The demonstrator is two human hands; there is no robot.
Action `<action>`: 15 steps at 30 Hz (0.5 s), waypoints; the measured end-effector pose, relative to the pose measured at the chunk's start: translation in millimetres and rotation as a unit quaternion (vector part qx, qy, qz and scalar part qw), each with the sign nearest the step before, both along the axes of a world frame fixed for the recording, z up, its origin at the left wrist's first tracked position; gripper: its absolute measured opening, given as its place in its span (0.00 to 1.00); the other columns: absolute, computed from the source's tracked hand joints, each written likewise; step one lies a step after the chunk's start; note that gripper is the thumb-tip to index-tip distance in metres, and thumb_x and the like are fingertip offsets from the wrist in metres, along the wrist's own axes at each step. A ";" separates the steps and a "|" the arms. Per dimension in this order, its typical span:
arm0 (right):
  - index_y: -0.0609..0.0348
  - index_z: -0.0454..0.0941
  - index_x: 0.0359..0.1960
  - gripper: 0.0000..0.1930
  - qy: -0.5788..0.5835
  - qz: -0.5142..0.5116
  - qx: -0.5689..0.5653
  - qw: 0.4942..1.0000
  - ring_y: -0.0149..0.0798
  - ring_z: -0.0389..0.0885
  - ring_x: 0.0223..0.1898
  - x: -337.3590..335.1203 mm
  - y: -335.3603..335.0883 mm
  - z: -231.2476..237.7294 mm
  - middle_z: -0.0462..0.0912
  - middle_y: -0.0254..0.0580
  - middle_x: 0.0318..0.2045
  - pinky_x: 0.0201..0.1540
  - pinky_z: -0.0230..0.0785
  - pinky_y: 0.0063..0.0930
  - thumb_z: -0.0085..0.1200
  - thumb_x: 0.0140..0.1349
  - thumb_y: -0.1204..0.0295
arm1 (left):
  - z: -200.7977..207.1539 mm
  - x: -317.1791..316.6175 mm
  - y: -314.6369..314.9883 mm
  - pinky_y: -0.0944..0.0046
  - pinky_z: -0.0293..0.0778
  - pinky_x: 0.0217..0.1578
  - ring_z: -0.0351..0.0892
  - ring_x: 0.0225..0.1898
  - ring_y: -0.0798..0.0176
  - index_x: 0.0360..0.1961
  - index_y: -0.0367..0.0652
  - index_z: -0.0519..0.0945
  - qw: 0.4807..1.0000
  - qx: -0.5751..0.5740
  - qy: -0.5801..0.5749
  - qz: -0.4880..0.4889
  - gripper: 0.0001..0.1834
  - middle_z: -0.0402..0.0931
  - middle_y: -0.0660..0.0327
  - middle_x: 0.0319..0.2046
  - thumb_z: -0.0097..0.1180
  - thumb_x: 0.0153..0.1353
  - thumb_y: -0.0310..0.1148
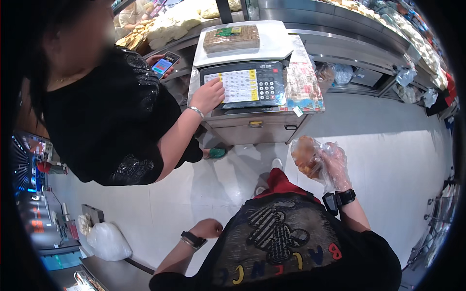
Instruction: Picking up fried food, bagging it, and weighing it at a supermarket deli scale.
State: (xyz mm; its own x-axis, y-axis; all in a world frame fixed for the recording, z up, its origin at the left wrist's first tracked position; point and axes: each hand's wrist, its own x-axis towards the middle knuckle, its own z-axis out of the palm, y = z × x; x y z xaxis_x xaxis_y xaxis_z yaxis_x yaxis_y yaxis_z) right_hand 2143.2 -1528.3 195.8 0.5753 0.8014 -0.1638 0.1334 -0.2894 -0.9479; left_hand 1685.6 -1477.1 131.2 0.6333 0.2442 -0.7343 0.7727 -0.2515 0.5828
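Note:
Out to the right, my right hand [334, 167] is inside a clear plastic bag or loose glove. Its fingers are closed on bagged brown food [306, 156], whose exact kind I cannot make out. My left hand [208, 228] hangs by my left side, fingers curled in, and nothing shows in it. Ahead stands a weighing scale [245, 87] with a keypad; on its white pan [279, 41] lies a wrapped brown block [232, 40] with a green and yellow label. A co-worker's hand [208, 95] touches the scale's keys, while their other hand holds a phone [165, 64].
The scale rests on a cabinet [252, 128] with drawer handles. A person in black [107, 116] stands close on my left. Display counters with food [378, 22] run along the back and right. A full white plastic sack [109, 241] sits at lower left, beside a dark counter [114, 274].

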 end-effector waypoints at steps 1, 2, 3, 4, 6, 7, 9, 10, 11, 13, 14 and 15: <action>0.62 0.77 0.31 0.07 -0.008 0.015 -0.002 1.000 0.27 0.75 0.29 -1.6 0.9 0.0 0.79 0.35 0.26 0.34 0.69 0.24 0.59 0.56 0.72 | -1.0 -10.1 -3.7 0.61 0.72 0.27 0.79 0.26 0.59 0.27 0.37 0.81 0.996 -0.080 0.014 -0.037 0.12 0.78 0.52 0.20 0.58 0.47 0.36; 0.62 0.77 0.31 0.07 -0.006 0.021 -0.001 1.000 0.27 0.75 0.29 -4.0 2.0 0.6 0.79 0.35 0.26 0.34 0.69 0.24 0.59 0.56 0.72 | -19.3 -30.4 -14.7 0.59 0.72 0.26 0.79 0.27 0.62 0.35 0.38 0.82 0.988 -0.143 -0.046 -0.033 0.13 0.80 0.55 0.25 0.58 0.49 0.34; 0.62 0.77 0.31 0.07 -0.004 0.030 0.002 1.000 0.26 0.75 0.29 -6.0 3.3 0.8 0.78 0.34 0.26 0.34 0.69 0.24 0.59 0.56 0.72 | -25.3 -38.6 -25.2 0.59 0.72 0.26 0.79 0.27 0.62 0.35 0.38 0.82 0.976 -0.207 -0.065 -0.027 0.13 0.80 0.55 0.25 0.58 0.50 0.34; 0.62 0.77 0.31 0.07 -0.001 0.038 0.006 0.999 0.26 0.74 0.29 -7.5 3.7 0.7 0.78 0.33 0.26 0.34 0.69 0.24 0.59 0.56 0.72 | -26.6 -38.9 -34.6 0.59 0.72 0.26 0.79 0.27 0.62 0.35 0.38 0.82 0.966 -0.246 -0.075 -0.016 0.13 0.80 0.55 0.25 0.58 0.50 0.34; 0.62 0.76 0.31 0.07 0.028 0.041 0.016 0.999 0.26 0.74 0.29 -8.2 3.9 -9.1 0.78 0.33 0.26 0.34 0.68 0.24 0.60 0.56 0.73 | -30.5 -34.0 -47.7 0.59 0.72 0.26 0.79 0.27 0.61 0.35 0.38 0.82 0.955 -0.284 -0.082 0.001 0.13 0.80 0.55 0.25 0.58 0.50 0.34; 0.62 0.76 0.31 0.06 0.055 0.040 0.027 0.997 0.25 0.74 0.29 -9.1 4.0 -12.4 0.78 0.33 0.26 0.34 0.68 0.23 0.60 0.56 0.73 | -32.1 -29.6 -52.8 0.59 0.72 0.26 0.79 0.27 0.61 0.35 0.38 0.82 0.953 -0.292 -0.083 0.007 0.13 0.80 0.54 0.25 0.58 0.50 0.34; 0.61 0.76 0.31 0.06 0.044 0.035 0.032 0.998 0.25 0.74 0.29 -15.6 3.5 -7.0 0.78 0.32 0.26 0.34 0.68 0.23 0.60 0.55 0.74 | -34.6 -22.0 -56.0 0.59 0.72 0.27 0.79 0.28 0.61 0.35 0.38 0.82 0.951 -0.297 -0.083 0.014 0.13 0.80 0.54 0.26 0.58 0.50 0.35; 0.61 0.76 0.31 0.05 0.032 0.028 0.038 0.998 0.24 0.74 0.29 -19.2 4.9 -4.1 0.78 0.32 0.26 0.33 0.68 0.22 0.60 0.55 0.75 | -35.0 -18.8 -55.4 0.59 0.72 0.27 0.79 0.28 0.61 0.35 0.39 0.82 0.951 -0.298 -0.083 0.016 0.13 0.80 0.54 0.26 0.58 0.50 0.35; 0.61 0.76 0.31 0.05 0.034 0.030 0.038 0.998 0.24 0.74 0.29 -17.5 5.5 -10.2 0.78 0.32 0.26 0.33 0.68 0.22 0.60 0.55 0.75 | -34.6 -16.6 -54.6 0.59 0.72 0.27 0.79 0.28 0.61 0.35 0.39 0.82 0.950 -0.301 -0.084 0.017 0.13 0.80 0.54 0.26 0.57 0.50 0.35; 0.60 0.76 0.31 0.04 0.062 0.049 0.028 0.996 0.24 0.74 0.28 -14.0 6.7 -18.8 0.78 0.31 0.26 0.33 0.68 0.21 0.59 0.55 0.77 | -34.9 -11.0 -51.6 0.59 0.72 0.27 0.79 0.28 0.60 0.35 0.39 0.82 0.950 -0.300 -0.086 0.016 0.13 0.80 0.54 0.26 0.57 0.51 0.35; 0.60 0.76 0.31 0.04 0.064 0.051 0.027 0.996 0.24 0.74 0.28 -13.8 5.0 -20.7 0.78 0.31 0.26 0.33 0.68 0.21 0.59 0.55 0.77 | -34.6 -9.1 -50.3 0.59 0.72 0.27 0.79 0.28 0.60 0.35 0.39 0.82 0.950 -0.299 -0.086 0.015 0.13 0.80 0.54 0.26 0.57 0.51 0.35; 0.60 0.76 0.30 0.04 0.041 0.048 0.018 0.998 0.24 0.74 0.28 -17.8 6.0 -11.4 0.78 0.31 0.26 0.33 0.68 0.20 0.59 0.55 0.77 | -34.6 -7.1 -47.8 0.59 0.72 0.27 0.79 0.28 0.60 0.35 0.39 0.82 0.950 -0.300 -0.087 0.014 0.13 0.80 0.54 0.26 0.57 0.51 0.35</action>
State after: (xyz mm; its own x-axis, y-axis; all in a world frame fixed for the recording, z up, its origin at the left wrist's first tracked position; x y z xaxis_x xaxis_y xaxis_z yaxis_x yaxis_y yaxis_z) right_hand 2125.4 -1522.3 184.4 0.4816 0.8583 -0.1772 0.0797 -0.2442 -0.9664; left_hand 1678.5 -1524.9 96.5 0.7567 -0.1666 -0.6322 0.6537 0.1848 0.7338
